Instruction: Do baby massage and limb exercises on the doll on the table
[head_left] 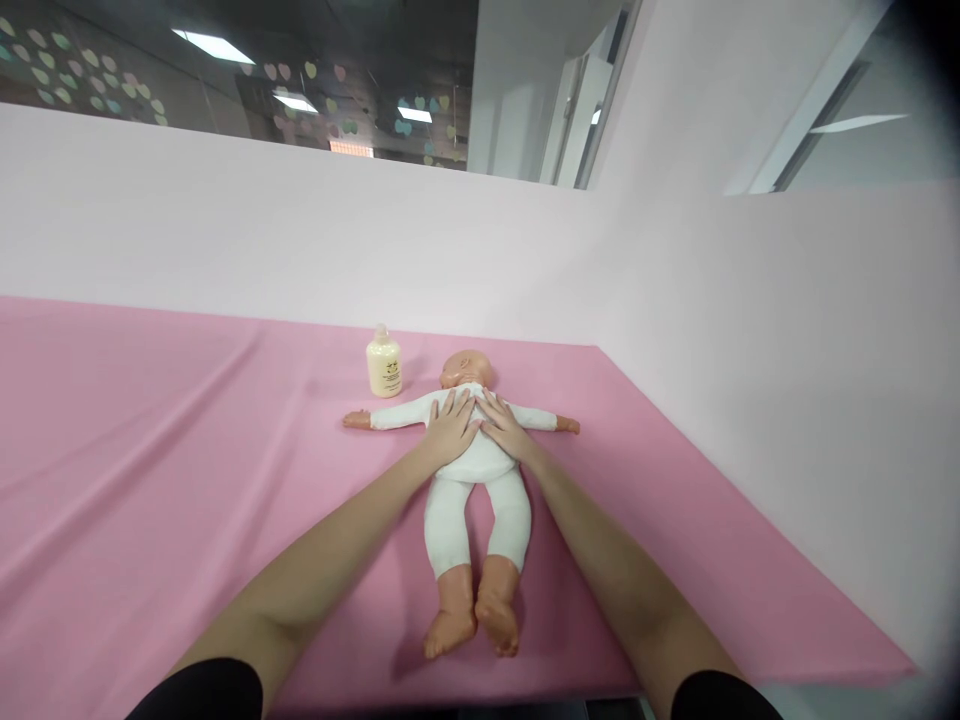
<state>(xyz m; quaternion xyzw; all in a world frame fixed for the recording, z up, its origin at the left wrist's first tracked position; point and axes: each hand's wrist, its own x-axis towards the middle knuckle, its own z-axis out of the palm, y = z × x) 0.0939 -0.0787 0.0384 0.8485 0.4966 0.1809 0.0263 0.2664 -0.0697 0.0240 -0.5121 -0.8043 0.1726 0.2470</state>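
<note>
A baby doll (480,463) in a white top and trousers lies on its back, its head away from me and its bare feet towards me. Its arms stretch out to both sides. My left hand (451,430) rests flat on the left side of the doll's chest, fingers extended. On the right side of the chest lies my right hand (504,425), also flat with its fingers stretched out. The two hands nearly meet at the middle. Neither one grips anything. Beyond the doll's outstretched arm on the left stands a pale yellow bottle (385,367) with a cap.
A pink sheet (187,430) with some creases covers the table under the doll. White walls (300,220) rise behind it and along the right side. Above the back wall is a wide window (360,80) with heart-shaped stickers and light reflections.
</note>
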